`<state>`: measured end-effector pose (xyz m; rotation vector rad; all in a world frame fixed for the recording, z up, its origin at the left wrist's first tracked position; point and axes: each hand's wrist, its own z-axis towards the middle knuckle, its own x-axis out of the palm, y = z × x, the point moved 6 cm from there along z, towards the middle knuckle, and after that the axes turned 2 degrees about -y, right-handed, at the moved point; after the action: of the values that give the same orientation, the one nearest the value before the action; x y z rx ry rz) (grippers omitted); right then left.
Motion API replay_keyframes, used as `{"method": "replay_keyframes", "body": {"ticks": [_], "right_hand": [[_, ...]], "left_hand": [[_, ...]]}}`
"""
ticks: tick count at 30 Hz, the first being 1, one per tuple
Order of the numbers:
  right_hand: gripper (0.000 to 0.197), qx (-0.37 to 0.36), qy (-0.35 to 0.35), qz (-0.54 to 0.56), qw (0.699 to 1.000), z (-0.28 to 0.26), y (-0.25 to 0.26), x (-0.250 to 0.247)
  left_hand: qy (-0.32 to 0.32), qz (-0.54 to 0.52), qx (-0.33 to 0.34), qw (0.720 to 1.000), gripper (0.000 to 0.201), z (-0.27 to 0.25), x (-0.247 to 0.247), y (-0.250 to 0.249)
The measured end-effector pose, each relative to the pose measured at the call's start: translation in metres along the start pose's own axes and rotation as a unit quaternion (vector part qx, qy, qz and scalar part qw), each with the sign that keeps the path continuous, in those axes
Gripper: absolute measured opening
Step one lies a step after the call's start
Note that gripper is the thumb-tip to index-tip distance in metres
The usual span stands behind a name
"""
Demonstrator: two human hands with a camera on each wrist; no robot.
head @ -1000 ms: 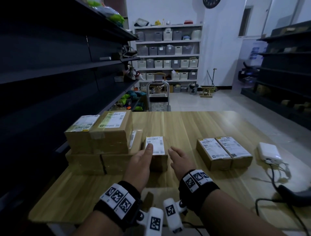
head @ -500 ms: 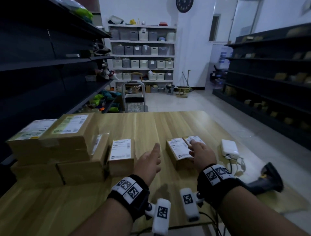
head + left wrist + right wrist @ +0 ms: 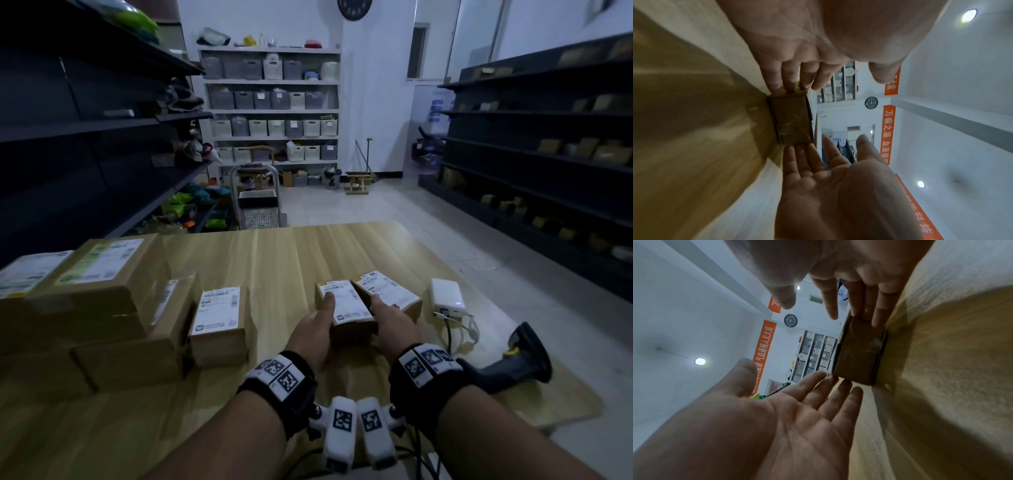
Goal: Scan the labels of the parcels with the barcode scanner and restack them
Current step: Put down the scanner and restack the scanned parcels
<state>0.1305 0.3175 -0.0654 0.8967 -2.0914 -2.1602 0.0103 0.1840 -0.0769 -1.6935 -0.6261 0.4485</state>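
On the table my left hand and right hand press flat, straight-fingered, against the sides of one small parcel, barcode scanner idle beside, stack left, so restacking looks partway.

Stacked parcels at table left, two parcels centre, scanner right

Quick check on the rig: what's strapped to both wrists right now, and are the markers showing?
Both forearms are bare, no sleeves. Left hand and right hand are gloveless. Each wrist wears a black band with white square tags printed in black codes. A white camera pod, also code-marked, hangs under each wrist, with dark cables trailing below.
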Motion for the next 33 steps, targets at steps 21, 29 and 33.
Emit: {"method": "replay_keyframes", "body": {"ticks": [21,29,33], "right_hand": [[0.032,0.009,0.175,0.338,0.925,-0.109,0.11,0.141],[0.028,0.023,0.181,0.333,0.925,-0.122,0.107,0.162],[0.026,0.015,0.179,0.336,0.924,-0.122,0.108,0.152]], "left_hand": [[-0.209,0.054,0.091,0.972,0.119,-0.106,-0.187,-0.076],[-0.201,0.077,0.081,0.973,0.123,-0.116,-0.199,-0.07],[-0.215,0.089,0.105,0.967,0.114,-0.125,-0.194,-0.08]]}}
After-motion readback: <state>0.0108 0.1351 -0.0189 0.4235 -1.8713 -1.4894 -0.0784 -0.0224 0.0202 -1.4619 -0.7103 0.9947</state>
